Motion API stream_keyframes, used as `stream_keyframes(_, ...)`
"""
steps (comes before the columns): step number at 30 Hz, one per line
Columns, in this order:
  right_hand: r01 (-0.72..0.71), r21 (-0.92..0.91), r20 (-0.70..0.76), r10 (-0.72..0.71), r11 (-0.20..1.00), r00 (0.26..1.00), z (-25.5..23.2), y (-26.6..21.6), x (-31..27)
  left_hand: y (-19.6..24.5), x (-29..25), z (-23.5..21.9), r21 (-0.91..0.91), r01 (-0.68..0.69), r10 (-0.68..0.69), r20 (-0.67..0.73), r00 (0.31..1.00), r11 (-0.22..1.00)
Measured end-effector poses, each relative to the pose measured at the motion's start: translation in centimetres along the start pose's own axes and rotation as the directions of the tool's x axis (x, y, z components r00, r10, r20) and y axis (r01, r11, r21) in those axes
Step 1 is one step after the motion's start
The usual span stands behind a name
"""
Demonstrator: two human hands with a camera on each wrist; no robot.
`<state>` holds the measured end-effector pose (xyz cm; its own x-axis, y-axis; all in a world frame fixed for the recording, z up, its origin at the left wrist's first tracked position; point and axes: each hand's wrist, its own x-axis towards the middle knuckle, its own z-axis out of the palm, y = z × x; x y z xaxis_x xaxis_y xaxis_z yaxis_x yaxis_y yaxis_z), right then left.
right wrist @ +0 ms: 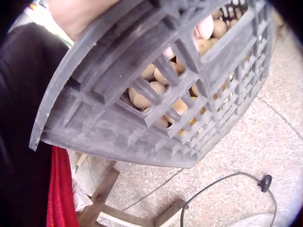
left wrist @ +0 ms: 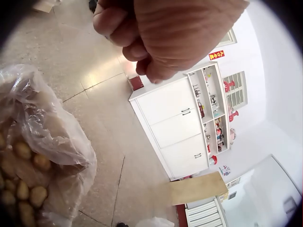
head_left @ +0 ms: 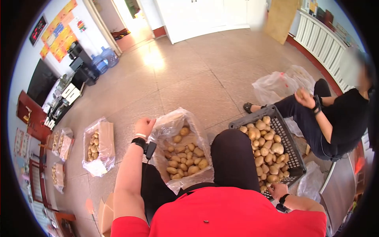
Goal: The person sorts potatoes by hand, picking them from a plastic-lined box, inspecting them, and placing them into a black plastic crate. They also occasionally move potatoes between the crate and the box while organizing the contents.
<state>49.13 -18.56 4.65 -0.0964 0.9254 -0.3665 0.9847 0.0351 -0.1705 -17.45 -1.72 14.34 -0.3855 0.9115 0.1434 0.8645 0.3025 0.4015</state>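
Observation:
My left hand (head_left: 145,126) is raised above the left edge of a plastic-lined box (head_left: 203,136) that holds potatoes (head_left: 185,160). Its fingers are curled, with nothing seen in them; the left wrist view shows this hand (left wrist: 161,38) apart from the liner (left wrist: 71,137). My right hand (head_left: 278,191) reaches over the near rim of a dark plastic crate (head_left: 297,160) heaped with potatoes (head_left: 270,146). Through the crate's slots in the right wrist view, fingertips (right wrist: 205,27) show among the potatoes (right wrist: 147,97). I cannot tell whether they grip one.
Across the crate sits another person (head_left: 339,118) with a raised hand holding a potato (head_left: 300,94). Plastic bags (head_left: 276,85) lie on the floor behind the crate. More lined boxes (head_left: 106,140) of potatoes stand at left. A grey bench or board (head_left: 337,193) is at right.

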Motion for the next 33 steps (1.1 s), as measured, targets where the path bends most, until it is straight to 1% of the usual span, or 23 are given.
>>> stream_keyframes(2,0.012,0.005,-0.019,-0.012,1.0,1.0,0.1,0.1,-0.1,0.0,0.3,0.3,-0.006,-0.005,0.004,-0.131,0.991,1.0)
stream_keyframes(3,0.011,0.013,-0.034,-0.01,1.0,0.999,0.0,0.0,-0.1,0.6,0.1,0.0,-0.054,-0.02,0.009,-0.191,0.982,0.998)
stream_keyframes(4,0.019,0.022,-0.041,-0.018,1.0,0.999,0.0,-0.1,-0.1,1.3,-0.2,-0.6,-0.045,-0.023,0.014,-0.201,0.98,0.999)
stream_keyframes(6,-0.009,0.053,-0.035,0.011,0.999,0.999,0.1,-0.1,-0.1,2.2,-0.6,-1.6,-0.292,-0.043,-0.047,-0.293,0.955,0.955)
stream_keyframes(7,-0.015,0.043,-0.036,0.016,0.999,0.999,0.2,0.0,-0.1,1.9,-0.4,-1.6,-0.16,-0.224,0.139,-0.422,0.896,0.961)
stream_keyframes(8,-0.009,0.048,-0.042,0.011,0.999,0.999,0.2,0.1,-0.1,1.8,-0.6,-1.9,-0.154,-0.227,0.142,-0.429,0.892,0.962)
stream_keyframes(10,0.013,0.066,-0.106,-0.006,0.998,0.994,0.2,0.1,-0.3,3.4,-1.7,-3.6,-0.287,-0.163,0.065,-0.323,0.944,0.944)
stream_keyframes(11,0.01,0.087,-0.114,0.0,0.996,0.994,0.1,0.0,-0.4,4.0,-2.3,-4.2,-0.289,-0.256,0.137,-0.374,0.917,0.922)
stream_keyframes(12,0.013,0.098,-0.12,-0.001,0.995,0.993,0.1,-0.1,-0.4,4.7,-2.9,-4.8,-0.28,-0.264,0.146,-0.379,0.914,0.923)
stream_keyframes(14,0.018,0.086,-0.121,-0.007,0.996,0.993,0.1,0.0,-0.5,6.0,-4.2,-5.5,-0.269,-0.309,0.171,-0.436,0.883,0.912)
stream_keyframes(15,0.012,0.095,-0.108,-0.002,0.995,0.994,0.2,0.2,-0.5,6.3,-4.9,-5.4,-0.318,-0.303,0.166,-0.393,0.905,0.899)
stream_keyframes(16,0.012,0.1,-0.112,-0.001,0.995,0.994,0.3,0.2,-0.4,7.4,-5.9,-5.9,-0.314,-0.309,0.172,-0.395,0.902,0.898)
stream_keyframes(18,0.014,0.069,-0.12,-0.005,0.997,0.993,0.4,0.4,-0.5,9.7,-8.1,-6.7,-0.51,-0.147,0.055,-0.19,0.98,0.847)
stream_keyframes(19,0.014,0.073,-0.122,-0.005,0.997,0.993,0.3,0.4,-0.6,10.5,-8.8,-6.7,-0.587,-0.138,0.046,-0.17,0.984,0.798)
stream_keyframes(20,0.022,0.082,-0.135,-0.011,0.996,0.991,0.2,0.4,-0.6,11.6,-9.5,-6.9,-0.584,-0.142,0.049,-0.173,0.984,0.799)
stream_keyframes(22,0.037,0.096,-0.152,-0.022,0.995,0.988,0.3,0.4,-0.7,14.0,-11.2,-8.2,-0.72,-0.345,0.164,-0.311,0.936,0.603)
stream_keyframes(24,0.019,0.128,-0.118,-0.004,0.992,0.993,0.3,0.5,-0.7,16.4,-13.2,-11.2,-0.722,-0.372,0.196,-0.32,0.927,0.584)
stream_keyframes(26,0.03,0.129,-0.133,-0.012,0.991,0.991,-0.1,0.3,-1.0,19.0,-15.0,-14.9,-0.8,-0.415,0.275,-0.322,0.906,0.434)
stream_keyframes(27,0.038,0.128,-0.146,-0.02,0.991,0.989,-0.3,0.3,-1.1,20.2,-15.7,-16.6,-0.798,-0.417,0.275,-0.323,0.905,0.436)
stream_keyframes(28,0.042,0.131,-0.147,-0.022,0.991,0.989,-0.4,0.3,-1.1,21.2,-16.3,-18.4,-0.736,-0.552,0.377,-0.419,0.826,0.392)
stream_keyframes(29,0.043,0.13,-0.142,-0.024,0.991,0.99,-0.5,0.2,-1.1,22.1,-16.9,-20.0,-0.661,-0.673,0.47,-0.502,0.726,0.333)
stream_keyframes(31,0.046,0.133,-0.137,-0.028,0.99,0.99,-0.4,0.2,-1.2,23.5,-18.4,-22.5,-0.487,-0.81,0.534,-0.612,0.583,0.326)
stream_keyframes(33,0.047,0.132,-0.143,-0.028,0.99,0.989,-0.3,0.3,-1.2,26.1,-20.2,-24.7,-0.352,-0.89,0.529,-0.717,0.455,0.289)
